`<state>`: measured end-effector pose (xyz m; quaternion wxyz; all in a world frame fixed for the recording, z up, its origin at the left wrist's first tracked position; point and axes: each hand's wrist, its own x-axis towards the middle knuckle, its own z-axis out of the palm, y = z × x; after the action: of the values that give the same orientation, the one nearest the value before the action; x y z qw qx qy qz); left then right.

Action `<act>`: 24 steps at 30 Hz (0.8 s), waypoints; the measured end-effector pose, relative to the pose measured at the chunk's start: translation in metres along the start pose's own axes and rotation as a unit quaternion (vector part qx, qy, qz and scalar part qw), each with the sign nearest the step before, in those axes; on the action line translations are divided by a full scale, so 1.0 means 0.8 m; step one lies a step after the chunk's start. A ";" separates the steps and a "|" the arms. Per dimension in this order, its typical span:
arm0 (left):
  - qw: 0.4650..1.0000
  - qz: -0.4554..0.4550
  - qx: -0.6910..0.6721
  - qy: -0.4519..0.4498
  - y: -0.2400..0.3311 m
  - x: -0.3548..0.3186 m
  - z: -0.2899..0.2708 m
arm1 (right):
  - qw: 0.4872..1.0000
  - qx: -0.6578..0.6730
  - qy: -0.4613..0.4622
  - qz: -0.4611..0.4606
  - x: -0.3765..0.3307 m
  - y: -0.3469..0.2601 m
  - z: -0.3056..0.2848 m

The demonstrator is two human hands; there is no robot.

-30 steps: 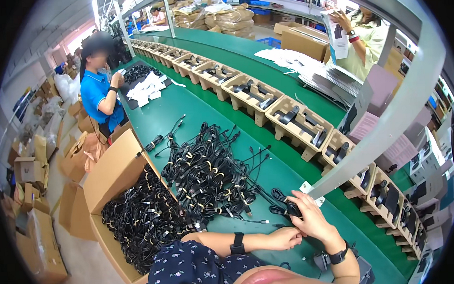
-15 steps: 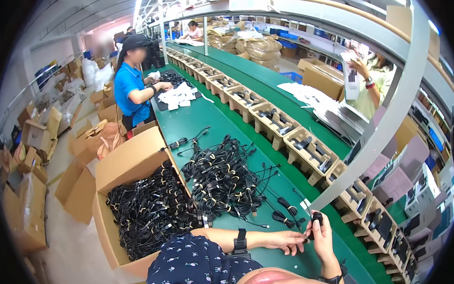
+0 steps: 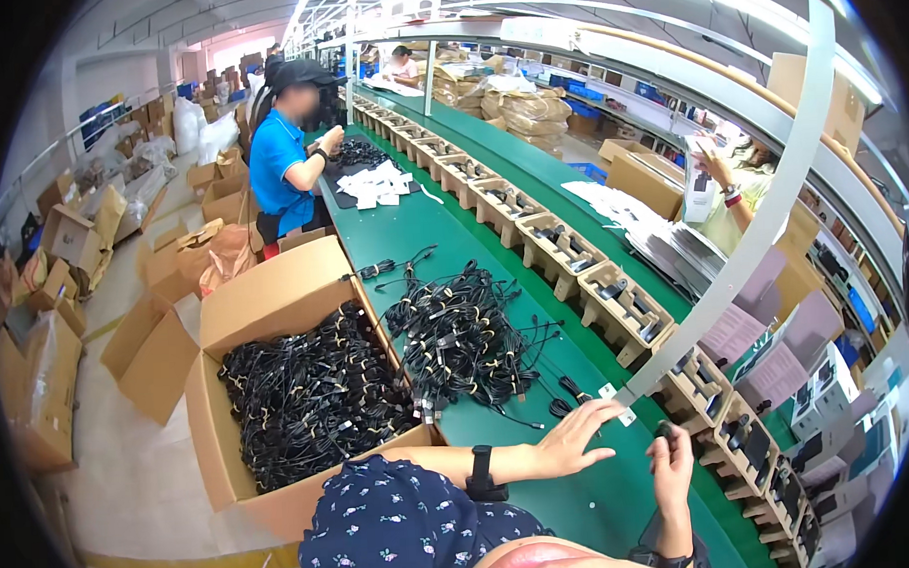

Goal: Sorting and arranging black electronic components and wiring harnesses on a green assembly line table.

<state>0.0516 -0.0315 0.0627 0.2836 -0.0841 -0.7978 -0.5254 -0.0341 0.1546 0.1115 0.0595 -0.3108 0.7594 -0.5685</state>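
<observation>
My left hand point(image 3: 578, 442) reaches over the green table with its fingers stretched out and nothing visible in it. Just beyond its fingertips lies a small bundle of black cable point(image 3: 569, 395), partly covered by the hand. A white tag-like piece point(image 3: 619, 403) sits by the foot of the grey post. To the right, my right hand point(image 3: 671, 472) has its fingers closed around a small black object point(image 3: 664, 431); only its dark top shows, so its kind is unclear. A large heap of tied black cables point(image 3: 461, 334) covers the table left of my hands.
An open carton point(image 3: 219, 432) full of black cables stands at the table's left edge. Cardboard trays point(image 3: 626, 313) with black parts line up along the right, behind a slanted grey post point(image 3: 762, 213). A co-worker in blue point(image 3: 283, 175) stands farther up; another person's hand point(image 3: 713, 163) holds a box.
My hands have moved apart: the left came away from the black object and spread forward over the cable bundle, while the right shifted slightly right. The whole view has tilted a little.
</observation>
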 end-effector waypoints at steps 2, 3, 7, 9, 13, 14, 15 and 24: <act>0.973 0.179 0.117 0.081 0.031 0.010 -0.014 | 0.996 -0.074 -0.057 0.001 -0.015 -0.014 0.004; 0.974 0.178 0.117 0.081 0.021 0.008 -0.007 | 0.980 -0.174 -0.060 -0.072 -0.021 -0.019 0.004; 0.928 -0.154 -0.177 -0.290 -0.007 0.003 0.012 | 0.964 -0.198 -0.061 -0.164 -0.033 -0.044 0.003; 0.897 -0.166 -0.292 -0.286 -0.004 -0.007 0.023 | 0.997 0.037 -0.057 -0.027 -0.041 -0.052 0.003; 0.867 -0.161 -0.427 -0.201 0.025 -0.033 0.042 | 0.987 0.153 -0.015 0.055 -0.054 -0.039 0.003; 0.847 -0.139 -0.420 -0.294 0.021 -0.033 0.044 | 0.982 0.174 0.000 0.075 -0.058 -0.039 0.008; 0.819 -0.115 -0.410 -0.384 0.017 -0.034 0.045 | 0.976 0.195 0.016 0.095 -0.062 -0.039 0.013; 0.850 -0.212 -0.352 -0.331 -0.011 -0.048 0.042 | 0.974 0.203 0.062 0.078 -0.073 -0.047 -0.009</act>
<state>0.0675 0.0005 0.0250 -0.1639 -0.1761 -0.6047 -0.7593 0.0247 0.1865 0.1324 0.1180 -0.1962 0.6521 -0.7227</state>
